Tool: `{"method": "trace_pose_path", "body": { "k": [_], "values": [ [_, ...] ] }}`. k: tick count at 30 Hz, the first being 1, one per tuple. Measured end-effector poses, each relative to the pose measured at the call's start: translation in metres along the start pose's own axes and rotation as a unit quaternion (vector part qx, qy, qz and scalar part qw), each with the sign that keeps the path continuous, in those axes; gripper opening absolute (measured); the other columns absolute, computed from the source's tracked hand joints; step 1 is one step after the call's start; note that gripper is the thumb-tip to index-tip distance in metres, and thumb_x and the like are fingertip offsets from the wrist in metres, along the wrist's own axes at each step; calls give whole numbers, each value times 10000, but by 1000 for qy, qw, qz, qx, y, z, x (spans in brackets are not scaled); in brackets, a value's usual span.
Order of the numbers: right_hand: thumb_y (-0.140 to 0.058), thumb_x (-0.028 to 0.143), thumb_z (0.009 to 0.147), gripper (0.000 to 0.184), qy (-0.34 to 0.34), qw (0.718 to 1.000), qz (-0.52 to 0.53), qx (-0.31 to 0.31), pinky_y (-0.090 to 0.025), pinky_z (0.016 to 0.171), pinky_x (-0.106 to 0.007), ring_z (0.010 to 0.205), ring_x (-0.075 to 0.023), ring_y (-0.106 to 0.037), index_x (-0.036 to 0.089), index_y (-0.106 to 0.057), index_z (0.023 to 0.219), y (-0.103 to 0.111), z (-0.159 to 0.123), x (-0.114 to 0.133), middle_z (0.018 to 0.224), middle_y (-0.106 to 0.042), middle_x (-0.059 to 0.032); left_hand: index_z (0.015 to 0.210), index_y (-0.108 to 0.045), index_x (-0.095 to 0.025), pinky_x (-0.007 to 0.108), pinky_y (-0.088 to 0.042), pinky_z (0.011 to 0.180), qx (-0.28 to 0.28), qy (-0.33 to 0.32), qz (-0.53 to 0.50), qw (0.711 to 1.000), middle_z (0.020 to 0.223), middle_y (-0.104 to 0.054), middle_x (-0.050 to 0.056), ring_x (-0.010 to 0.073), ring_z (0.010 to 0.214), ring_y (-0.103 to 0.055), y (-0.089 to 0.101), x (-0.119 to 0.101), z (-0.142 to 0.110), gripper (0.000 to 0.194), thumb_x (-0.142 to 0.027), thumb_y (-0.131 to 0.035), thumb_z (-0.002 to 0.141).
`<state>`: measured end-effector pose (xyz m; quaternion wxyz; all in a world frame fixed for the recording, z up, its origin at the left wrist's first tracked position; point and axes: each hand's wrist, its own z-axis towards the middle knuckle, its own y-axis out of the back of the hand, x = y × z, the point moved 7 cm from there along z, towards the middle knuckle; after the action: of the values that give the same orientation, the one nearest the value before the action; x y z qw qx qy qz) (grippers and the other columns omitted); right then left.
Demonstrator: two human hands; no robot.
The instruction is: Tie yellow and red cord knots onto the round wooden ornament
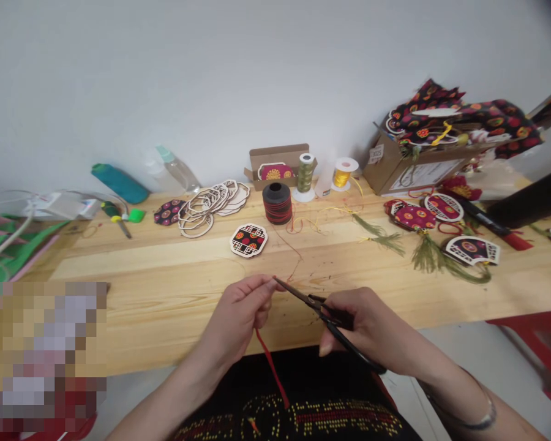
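My left hand (pixel 250 300) pinches a red cord (pixel 270 366), whose tail hangs down toward my lap. In my right hand (pixel 360 321) is a pair of dark scissors (pixel 310 300); the blade tips meet the left fingertips. Whether the blades are parted is too small to tell. Beyond the hands stands a dark spool (pixel 277 205) wound with red and black thread, and a thin thread (pixel 298 257) trails from it toward my fingers. An octagonal ornament (pixel 248 240) with patterned fabric and a pale wooden frame lies left of that spool.
Several wooden frames (pixel 211 205) lie stacked at the left. A green thread spool (pixel 305 174) and a yellow one (pixel 344 173) stand near the wall. Tasselled ornaments (pixel 411 215) and a fabric-filled cardboard box (pixel 422 165) occupy the right. A screwdriver (pixel 114 217) lies far left.
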<state>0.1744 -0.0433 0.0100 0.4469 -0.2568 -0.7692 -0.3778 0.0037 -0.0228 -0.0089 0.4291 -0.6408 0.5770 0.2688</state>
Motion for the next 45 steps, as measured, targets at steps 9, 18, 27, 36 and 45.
{"method": "trace_pose_path", "body": {
  "k": [9, 18, 27, 36, 45],
  "values": [
    [-724, 495, 670, 408, 3, 996, -3, 90, -200, 439, -220, 493, -51, -315, 159, -514, 579, -18, 0, -3, 510, -460, 69, 775, -668, -124, 164, -189, 424, -88, -115, -79, 986, 511, -312, -79, 35, 452, -250, 16, -23, 1, 176, -283, -720, 716],
    [-764, 457, 591, 337, 88, 974, -119, 170, -195, 417, -213, 454, -54, -297, 181, -571, 585, -22, -15, 21, 508, -451, 66, 769, -674, -131, 162, -182, 424, -49, -87, -96, 990, 516, -315, -77, 32, 453, -229, 9, -14, 1, 156, -284, -696, 745],
    [-544, 378, 783, 220, -89, 893, -409, -163, -334, 512, -268, 580, -178, -567, 176, -615, 730, 60, -16, -14, 691, -641, -63, 778, -668, -132, 168, -170, 418, -40, -76, -101, 991, 517, -319, -80, 31, 442, -222, 11, -13, 0, 178, -304, -694, 742],
    [-505, 386, 831, 253, -79, 843, -486, -216, -458, 651, -366, 750, -261, -627, 173, -641, 832, 85, -25, -37, 813, -659, -105, 898, -701, -101, 189, -109, 428, 18, -30, -116, 993, 555, -234, -80, 47, 472, -143, 2, -5, -1, 403, -479, -603, 798],
    [-614, 321, 788, 186, 65, 979, 21, -190, -469, 641, -290, 694, -149, -595, 173, -710, 847, 16, 23, 19, 752, -676, -43, 1212, -615, -143, 189, -159, 452, 67, 4, -128, 989, 591, -313, -47, 78, 498, -187, -12, 1, -6, 687, -667, -439, 804]
  ]
}}
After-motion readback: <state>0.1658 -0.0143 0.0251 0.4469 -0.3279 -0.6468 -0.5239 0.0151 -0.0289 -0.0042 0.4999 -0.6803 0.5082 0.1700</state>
